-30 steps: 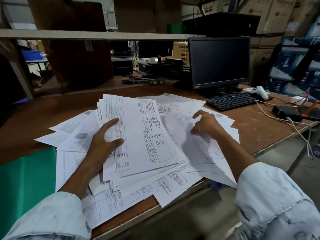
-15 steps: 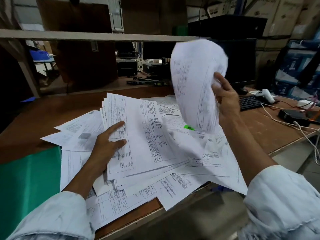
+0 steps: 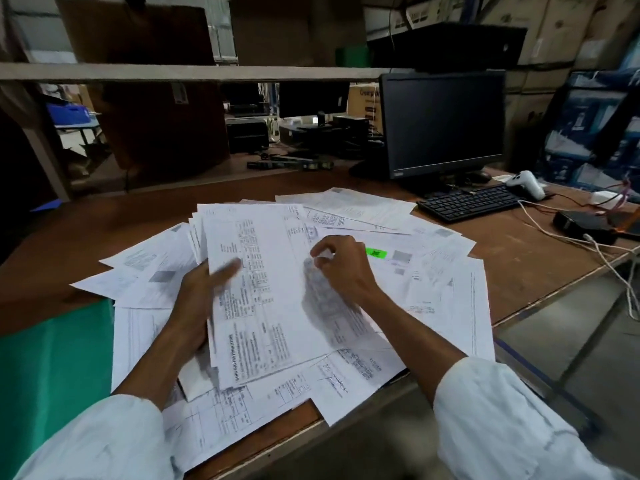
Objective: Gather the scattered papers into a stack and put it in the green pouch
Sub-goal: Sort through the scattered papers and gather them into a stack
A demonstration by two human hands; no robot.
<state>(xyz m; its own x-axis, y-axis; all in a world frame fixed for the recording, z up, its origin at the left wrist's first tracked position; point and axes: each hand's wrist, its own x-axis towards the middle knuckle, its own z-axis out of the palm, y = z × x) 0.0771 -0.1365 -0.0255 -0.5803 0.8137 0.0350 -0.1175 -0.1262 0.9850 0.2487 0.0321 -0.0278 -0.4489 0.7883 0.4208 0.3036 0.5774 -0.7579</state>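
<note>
Several printed white papers (image 3: 433,289) lie scattered over the brown desk (image 3: 540,258). A small stack of sheets (image 3: 270,289) rests on the middle of them. My left hand (image 3: 201,299) grips the stack's left edge, thumb on top. My right hand (image 3: 343,268) hovers just over the stack's right side, fingers curled, with no sheet in it that I can see. One sheet to the right carries a bright green sticker (image 3: 375,252). The green pouch (image 3: 55,375) lies flat at the desk's near left, its right edge tucked under the papers.
A black monitor (image 3: 443,123) and black keyboard (image 3: 467,202) stand at the back right. A white controller (image 3: 526,183), a black box (image 3: 585,225) and loose cables (image 3: 609,265) crowd the right end. A shelf (image 3: 173,71) runs overhead. Some papers overhang the desk's front edge (image 3: 301,434).
My right hand lifted one sheet from the right side, swung it over and laid it on the stack. My left hand stayed on the stack's left edge.
</note>
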